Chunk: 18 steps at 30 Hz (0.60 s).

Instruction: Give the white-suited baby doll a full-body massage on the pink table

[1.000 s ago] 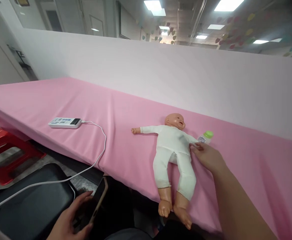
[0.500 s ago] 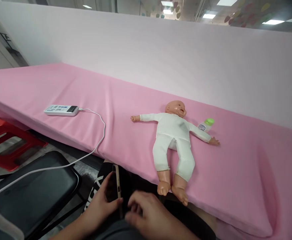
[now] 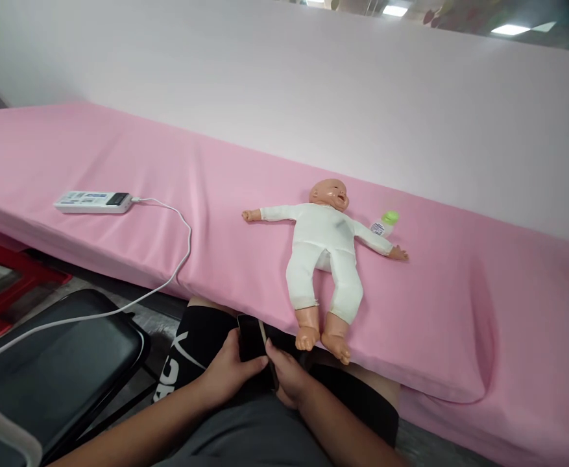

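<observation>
A smartphone point(image 3: 252, 338) with a dark screen sits low over my lap, between both hands. My left hand point(image 3: 228, 370) grips its left side, the thumb lying across the lower front. On the other edge, my right hand point(image 3: 288, 373) has its fingers wrapped around the phone, thumb near the side. Just beyond, a baby doll point(image 3: 324, 237) in a white cloth suit lies on its back with arms spread and feet at the table's front edge. Beside the doll's arm on the right lies a small bottle point(image 3: 384, 224) with a green cap.
A pink sheet point(image 3: 235, 259) covers the long table against a white wall point(image 3: 265, 84). On the left lies a white power bank point(image 3: 94, 202), its white cable point(image 3: 167, 282) running over the edge. A black chair point(image 3: 65, 363) and a red stool point(image 3: 12, 285) stand at left.
My right hand has moved from beside the phone onto it and closed around its edge. The phone's screen has turned toward me. The view has tilted down and shifted right.
</observation>
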Each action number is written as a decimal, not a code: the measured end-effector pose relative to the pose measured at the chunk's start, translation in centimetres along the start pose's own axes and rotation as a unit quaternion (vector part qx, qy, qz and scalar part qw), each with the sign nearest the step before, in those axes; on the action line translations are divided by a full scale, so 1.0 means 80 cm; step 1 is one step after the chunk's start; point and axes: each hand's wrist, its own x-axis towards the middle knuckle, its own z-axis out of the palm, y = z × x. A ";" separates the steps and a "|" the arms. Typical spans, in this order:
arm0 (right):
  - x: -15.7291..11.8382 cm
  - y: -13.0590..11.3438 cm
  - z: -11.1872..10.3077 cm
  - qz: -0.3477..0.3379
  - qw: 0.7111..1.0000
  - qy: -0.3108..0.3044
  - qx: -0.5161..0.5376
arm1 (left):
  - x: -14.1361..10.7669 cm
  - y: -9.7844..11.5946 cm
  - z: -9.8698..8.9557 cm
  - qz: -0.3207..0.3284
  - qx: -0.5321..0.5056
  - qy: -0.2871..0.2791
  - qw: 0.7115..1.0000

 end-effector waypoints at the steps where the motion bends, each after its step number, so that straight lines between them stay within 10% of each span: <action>1: -0.001 0.000 -0.004 0.015 1.000 -0.012 0.018 | 0.004 0.000 0.000 -0.014 -0.019 0.000 1.000; 18: 0.026 0.020 -0.038 0.111 0.980 0.080 0.147 | 0.085 0.007 0.030 -0.090 -0.102 0.094 0.986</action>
